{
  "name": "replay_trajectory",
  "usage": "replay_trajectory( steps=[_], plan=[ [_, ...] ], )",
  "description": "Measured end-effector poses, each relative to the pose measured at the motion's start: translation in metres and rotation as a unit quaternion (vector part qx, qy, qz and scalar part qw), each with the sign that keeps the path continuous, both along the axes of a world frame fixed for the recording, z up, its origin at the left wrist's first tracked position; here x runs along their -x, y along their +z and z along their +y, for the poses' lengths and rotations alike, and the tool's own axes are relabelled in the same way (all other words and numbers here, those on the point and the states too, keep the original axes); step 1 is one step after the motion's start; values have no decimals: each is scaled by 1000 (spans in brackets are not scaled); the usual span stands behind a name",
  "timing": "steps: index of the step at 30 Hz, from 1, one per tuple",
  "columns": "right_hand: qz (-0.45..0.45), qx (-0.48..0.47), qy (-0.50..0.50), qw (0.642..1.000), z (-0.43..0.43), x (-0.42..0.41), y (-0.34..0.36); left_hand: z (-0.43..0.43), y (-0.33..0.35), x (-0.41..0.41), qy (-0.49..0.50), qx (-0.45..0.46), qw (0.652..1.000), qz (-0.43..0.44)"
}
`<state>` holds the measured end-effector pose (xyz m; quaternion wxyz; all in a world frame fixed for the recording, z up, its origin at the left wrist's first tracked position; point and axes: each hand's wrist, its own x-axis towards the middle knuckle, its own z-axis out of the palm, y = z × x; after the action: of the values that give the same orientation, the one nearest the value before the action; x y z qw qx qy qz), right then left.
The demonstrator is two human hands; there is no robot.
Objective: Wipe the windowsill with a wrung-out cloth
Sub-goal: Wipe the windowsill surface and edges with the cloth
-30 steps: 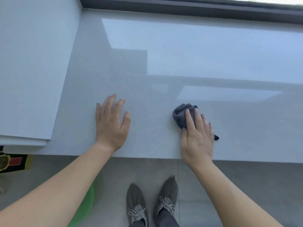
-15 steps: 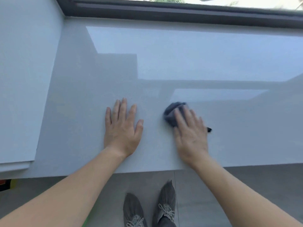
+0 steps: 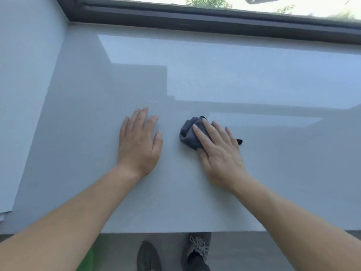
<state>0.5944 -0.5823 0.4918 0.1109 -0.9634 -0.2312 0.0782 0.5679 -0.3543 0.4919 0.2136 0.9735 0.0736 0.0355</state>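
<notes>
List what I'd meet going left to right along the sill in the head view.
Side wall → left hand, flat on the windowsill → right hand, pressing the grey cloth.

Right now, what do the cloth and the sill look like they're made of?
Cloth: soft dark grey fabric, likely microfibre; it bunches into folds under the right hand. Sill: hard, smooth, pale grey slab with fine speckles, probably stone or composite; its glossy finish mirrors the daylight.
</notes>
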Motion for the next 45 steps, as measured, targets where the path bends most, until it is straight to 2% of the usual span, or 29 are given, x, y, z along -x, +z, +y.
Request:
replay_trajectory(
  steps=[2,4,6,7,10,12,13,17,18,19,22,23,25,28,29,30,31,33,35,37,40,42,43,45],
  plan=[
    [0,7,-43,999,-17,-41,-2,-2,0,-30,15,6,1000,13],
    [13,-15,-174,984,-23,-85,-1,-6,-1,-52,50,4,998,39],
    [7,-27,-246,969,-11,-105,-1,-8,-6,-62,77,-31,995,64],
    [3,-19,-231,973,-1,-103,-2,-9,-8,-63,80,-51,993,68],
    [-5,-14,-32,999,7,-81,-2,-11,-9,-60,83,-63,992,64],
    [-5,-6,49,999,-9,-97,0,-11,-8,-61,85,-67,992,69],
    [-13,-6,41,999,-16,-117,-2,-11,-7,-62,86,-70,991,72],
    [0,-14,-181,983,-7,-174,-2,-13,-7,-63,85,-79,990,75],
    [0,-14,-195,981,6,-173,-2,-12,-7,-63,84,-77,991,75],
    [-9,-16,-167,986,17,-165,-2,-12,-6,-63,84,-75,991,76],
    [-36,-25,32,999,33,-137,-2,-14,-5,-63,83,-76,991,77],
    [-29,-18,59,998,30,-141,-2,-14,-5,-62,83,-80,990,80],
    [-30,-8,12,999,23,-172,-3,-15,-4,-66,87,-95,988,81],
    [1,-24,-175,984,24,-227,-4,-7,1,-85,75,-103,990,52],
    [3,-28,-208,978,31,-235,-2,-3,2,-96,65,-98,992,40],
    [-5,-25,-207,978,40,-237,-2,3,3,-109,53,-91,994,34],
    [-18,-20,-164,986,49,-233,-3,9,4,-124,43,-82,995,35],
    [-32,-13,-17,999,56,-224,-2,16,4,-156,37,-66,996,49],
    [-12,-15,61,998,48,-236,1,20,1,-182,42,-57,995,74],
    [-32,-6,29,999,37,-264,-3,20,-3,-195,42,-79,991,96],
    [-34,-7,-175,984,37,-296,-4,18,-6,-195,42,-101,989,98],
    [-30,0,-246,969,62,-297,-6,18,-6,-194,42,-98,990,92],
    [-35,-4,-219,975,79,-292,-5,18,-5,-194,41,-97,990,89],
    [-48,-15,-79,996,110,-280,-4,19,-5,-195,41,-100,991,80]
  ],
)
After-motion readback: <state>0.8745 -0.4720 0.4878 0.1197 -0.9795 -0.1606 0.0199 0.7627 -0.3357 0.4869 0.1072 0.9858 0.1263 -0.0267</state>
